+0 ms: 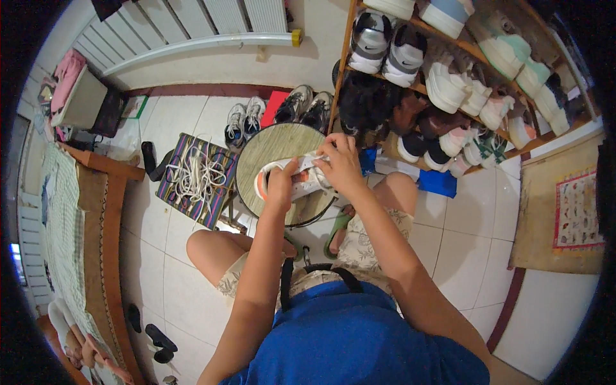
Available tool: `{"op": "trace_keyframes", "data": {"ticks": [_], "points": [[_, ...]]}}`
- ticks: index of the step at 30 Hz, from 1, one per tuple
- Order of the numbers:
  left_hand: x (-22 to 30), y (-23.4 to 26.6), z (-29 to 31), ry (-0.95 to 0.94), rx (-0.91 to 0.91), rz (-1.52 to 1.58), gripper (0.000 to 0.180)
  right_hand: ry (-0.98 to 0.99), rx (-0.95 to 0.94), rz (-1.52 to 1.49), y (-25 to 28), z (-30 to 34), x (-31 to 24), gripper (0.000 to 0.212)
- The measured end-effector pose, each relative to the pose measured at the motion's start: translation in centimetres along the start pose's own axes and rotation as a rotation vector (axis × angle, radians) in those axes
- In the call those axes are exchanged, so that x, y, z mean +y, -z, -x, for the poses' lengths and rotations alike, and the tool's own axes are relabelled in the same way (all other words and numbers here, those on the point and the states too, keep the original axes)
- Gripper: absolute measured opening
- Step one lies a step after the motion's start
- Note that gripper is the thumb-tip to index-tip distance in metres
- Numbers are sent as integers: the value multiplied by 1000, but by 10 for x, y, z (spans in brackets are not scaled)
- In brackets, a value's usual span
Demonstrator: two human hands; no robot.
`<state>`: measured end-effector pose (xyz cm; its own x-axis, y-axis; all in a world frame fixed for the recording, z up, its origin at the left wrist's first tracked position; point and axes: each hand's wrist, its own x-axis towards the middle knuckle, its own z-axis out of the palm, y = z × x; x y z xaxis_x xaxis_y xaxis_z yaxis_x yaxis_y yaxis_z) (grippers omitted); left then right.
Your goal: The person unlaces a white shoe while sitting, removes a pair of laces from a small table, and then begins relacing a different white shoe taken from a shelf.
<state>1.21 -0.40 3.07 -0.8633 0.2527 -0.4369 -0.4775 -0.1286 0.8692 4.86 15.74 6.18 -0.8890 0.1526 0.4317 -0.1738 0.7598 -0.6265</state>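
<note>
Head view: left hand point(280, 184) grips a white-and-orange shoe point(307, 185) over a round wood-grained table point(264, 146); right hand's point(340, 164) fingers pinch at white lacing point(308, 165).

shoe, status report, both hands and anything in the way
Left hand gripping shoe over round table. Right hand at its upper, exact grip unclear. Loose laces piled off left, not in the way.

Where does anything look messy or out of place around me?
The white laces lie in a loose tangle on the striped stool, left of the round table. Dark footwear lies scattered at odd angles on the floor at lower left, away from the shoe shelves. No spill stands out.
</note>
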Motion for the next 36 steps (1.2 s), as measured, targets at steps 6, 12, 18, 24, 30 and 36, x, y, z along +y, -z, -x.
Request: {"op": "trace_keyframes", "data": {"ticks": [6,12,18,24,30,36], "points": [[1,1,-1,9,32,-36,39,59,255,44,-3,-9,39,15],[0,0,1,-5,24,-96,39,-403,752,9,40,-3,94,16],[-1,1,-3,21,42,-50,37,-63,357,-57,20,3,34,22],[-2,1,-2,7,23,-15,35,66,-58,95,-9,5,9,21],[-3,0,1,-10,32,-14,35,4,357,70,12,-16,47,8],[-2,-1,-1,-43,24,-45,36,68,105,-66,18,-6,39,15]]}}
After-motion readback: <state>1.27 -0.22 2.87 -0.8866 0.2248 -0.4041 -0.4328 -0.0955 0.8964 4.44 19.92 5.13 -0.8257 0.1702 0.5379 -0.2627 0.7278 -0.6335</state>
